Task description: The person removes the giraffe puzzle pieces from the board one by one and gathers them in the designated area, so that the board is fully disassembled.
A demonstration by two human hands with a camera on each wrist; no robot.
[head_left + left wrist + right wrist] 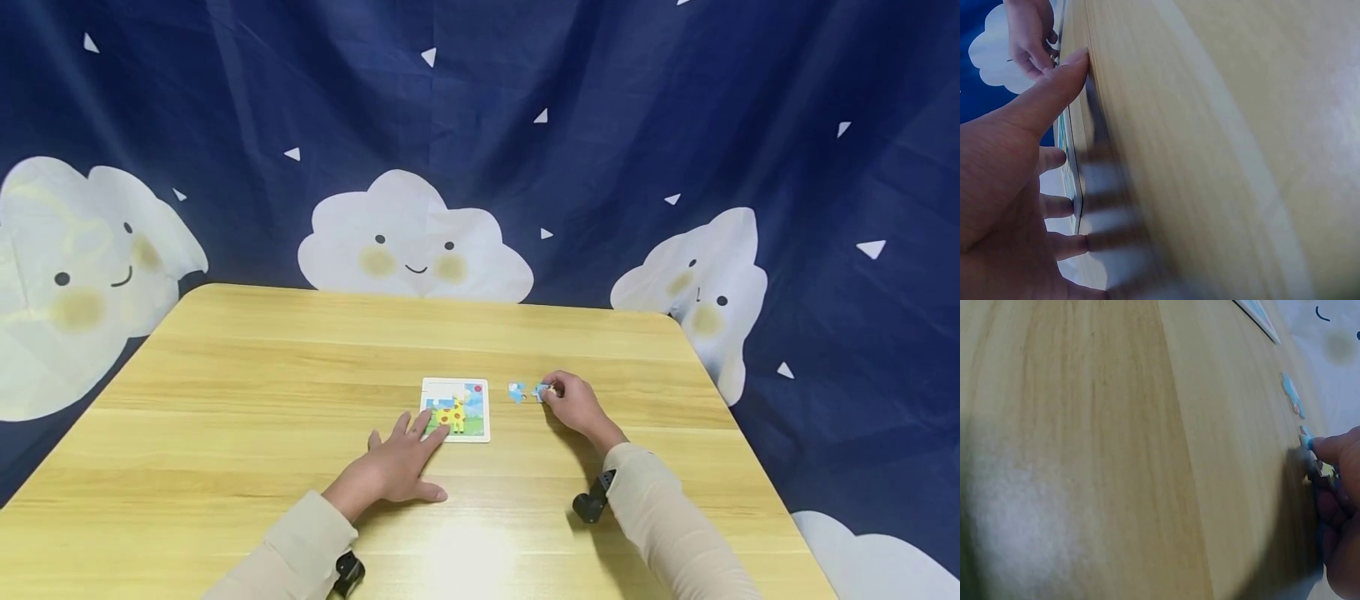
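A square puzzle board [455,438] with a white rim and a yellow giraffe picture lies on the table; its upper left part shows bare white. My left hand [397,462] has its fingers spread, with fingertips on the board's lower left corner. To the right of the board, my right hand [576,402] pinches a small puzzle piece [1327,469] with some yellow on it, partly hidden by the fingers. A blue puzzle piece [538,392] lies right at those fingertips. Between it and the board is another blue-and-white puzzle piece [517,392].
The wooden table [225,400] reaches back to a dark blue curtain [480,100] printed with clouds and white triangles. A black wrist camera [592,500] sits by the right cuff, another wrist camera [348,572] by the left.
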